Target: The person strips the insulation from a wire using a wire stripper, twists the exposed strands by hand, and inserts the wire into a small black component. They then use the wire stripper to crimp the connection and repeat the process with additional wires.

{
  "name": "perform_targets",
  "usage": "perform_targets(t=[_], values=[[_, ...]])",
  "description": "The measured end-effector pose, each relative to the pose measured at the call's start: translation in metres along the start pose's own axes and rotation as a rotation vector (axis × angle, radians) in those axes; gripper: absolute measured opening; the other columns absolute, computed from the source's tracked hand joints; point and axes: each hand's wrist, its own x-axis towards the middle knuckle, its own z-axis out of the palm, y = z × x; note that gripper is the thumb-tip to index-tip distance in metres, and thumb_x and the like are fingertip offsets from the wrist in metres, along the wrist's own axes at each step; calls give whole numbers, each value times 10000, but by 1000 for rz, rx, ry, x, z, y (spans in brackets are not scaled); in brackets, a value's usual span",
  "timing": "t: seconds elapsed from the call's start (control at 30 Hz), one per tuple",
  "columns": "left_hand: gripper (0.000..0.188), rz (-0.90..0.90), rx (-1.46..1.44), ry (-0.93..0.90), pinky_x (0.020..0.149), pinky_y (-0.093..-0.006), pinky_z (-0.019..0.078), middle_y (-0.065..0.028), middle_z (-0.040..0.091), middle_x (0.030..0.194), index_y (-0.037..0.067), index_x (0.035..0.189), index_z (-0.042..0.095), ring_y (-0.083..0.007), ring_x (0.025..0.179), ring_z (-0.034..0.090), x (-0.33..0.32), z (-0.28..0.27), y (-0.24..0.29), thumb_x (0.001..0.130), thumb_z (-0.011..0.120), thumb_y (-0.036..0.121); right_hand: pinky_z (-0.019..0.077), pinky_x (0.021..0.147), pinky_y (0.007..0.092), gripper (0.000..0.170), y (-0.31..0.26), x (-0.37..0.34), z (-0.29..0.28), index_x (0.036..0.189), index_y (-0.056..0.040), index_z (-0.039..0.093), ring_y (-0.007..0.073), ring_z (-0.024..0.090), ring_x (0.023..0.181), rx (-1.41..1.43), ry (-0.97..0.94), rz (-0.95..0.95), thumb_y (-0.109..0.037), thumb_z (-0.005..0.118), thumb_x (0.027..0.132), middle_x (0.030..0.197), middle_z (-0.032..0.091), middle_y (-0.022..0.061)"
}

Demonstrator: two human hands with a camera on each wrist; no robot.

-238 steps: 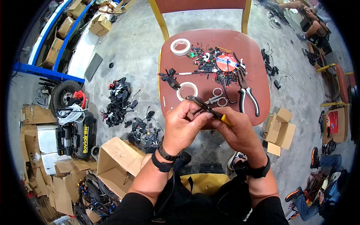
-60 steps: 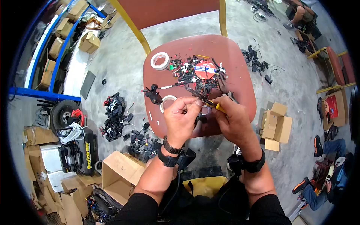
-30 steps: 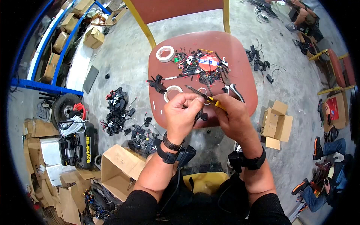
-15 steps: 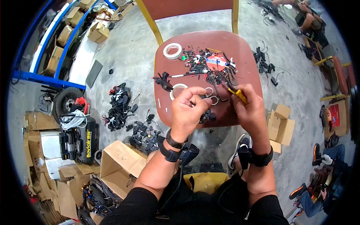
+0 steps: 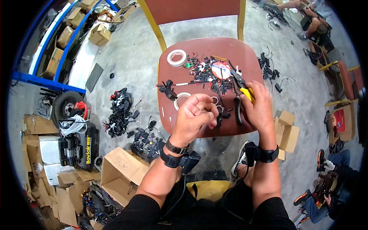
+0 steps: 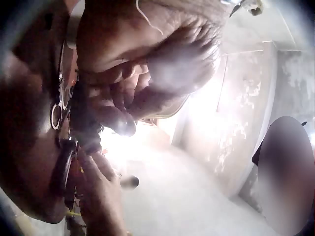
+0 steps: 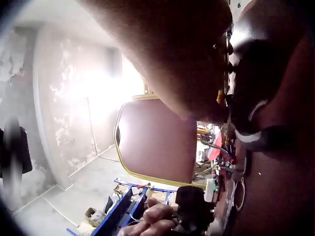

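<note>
Clamps yellow-handled pliers [image 5: 247,93] in the right hand [image 5: 260,106], grip wrapped about the handles; cannot tell how firmly. Points their nose into the right side of the scrap pile [image 5: 203,69] on the chair seat [image 5: 245,53], just beside a red-and-white disc [image 5: 220,71]. In the left hand [image 5: 194,115], fingers curled together, seems to pinch a black connector part [image 5: 221,121] over the near side of the seat; cannot see the contact fully past the knuckles.

Risks, as judged: could snag the pliers in loose wires and sweep scraps to the floor [image 5: 132,57] if pulling sideways. Could foul the black-handled pliers [image 5: 238,110], just beside the right hand, from crowding two tools together. Could drop the black part off the near edge through a slack pinch, or nudge the scissors [image 5: 218,104] by moving the left hand low.
</note>
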Motion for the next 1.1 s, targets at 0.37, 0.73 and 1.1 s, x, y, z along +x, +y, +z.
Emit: perform_targets(t=[0.37, 0.73, 1.1], values=[[201, -152, 95, -15, 506, -226, 509, -136, 717, 888, -2, 1087, 607, -124, 614, 645, -13, -7, 4, 931, 686, 97, 523, 727, 245, 239, -61, -4, -14, 1156, 12, 646, 81, 634, 826, 1095, -366, 141, -22, 661, 920, 976, 674, 46], [155, -132, 117, -100, 495, -224, 481, -145, 725, 899, -11, 1049, 651, -128, 587, 622, -22, -10, 0, 929, 678, 84, 481, 574, 218, 102, -66, -12, -12, 1008, -2, 667, 57, 603, 680, 1153, -507, 159, -71, 649, 935, 773, 652, 14], [109, -77, 236, -30, 514, -225, 471, -65, 684, 810, 18, 1014, 667, -111, 592, 609, -31, -7, 1, 920, 687, 68, 525, 656, 252, 81, -72, -15, -18, 974, 19, 650, 84, 625, 733, 1127, -513, 189, -49, 625, 936, 826, 664, 46]])
